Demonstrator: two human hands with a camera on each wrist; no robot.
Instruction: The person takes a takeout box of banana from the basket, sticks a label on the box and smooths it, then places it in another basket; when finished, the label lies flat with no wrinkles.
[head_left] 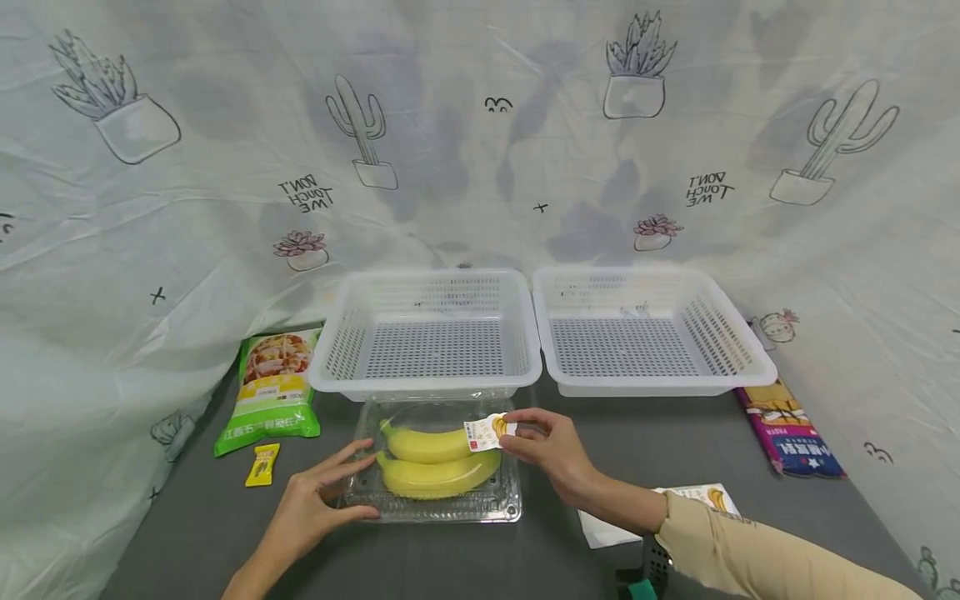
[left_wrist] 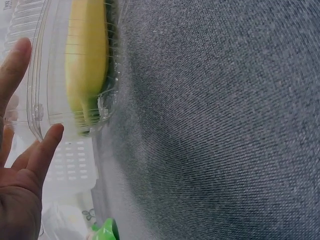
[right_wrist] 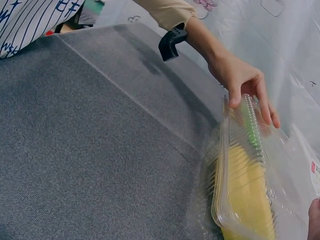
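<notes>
A clear plastic clamshell container [head_left: 480, 510] with two yellow bananas [head_left: 438, 477] inside lies in front of the baskets. My left hand [head_left: 315, 496] rests at its left end, fingers and thumb extended and spread along the edge. The left wrist view shows this hand [left_wrist: 22, 175] with its fingertips against the clear plastic. Between thumb and fingers, my right hand [head_left: 551, 454] pinches a small white label [head_left: 480, 435] printed with bananas. The label overlaps the container's lid in the head view. In the right wrist view the label [right_wrist: 315, 172] shows at the right edge.
Two white perforated baskets [head_left: 427, 385] [head_left: 660, 385] stand side by side behind the container. A green food bag [head_left: 273, 387] and a small yellow packet [head_left: 262, 465] lie left. A purple pasta bag [head_left: 795, 437] lies right. White label paper [head_left: 611, 531] lies under the right forearm.
</notes>
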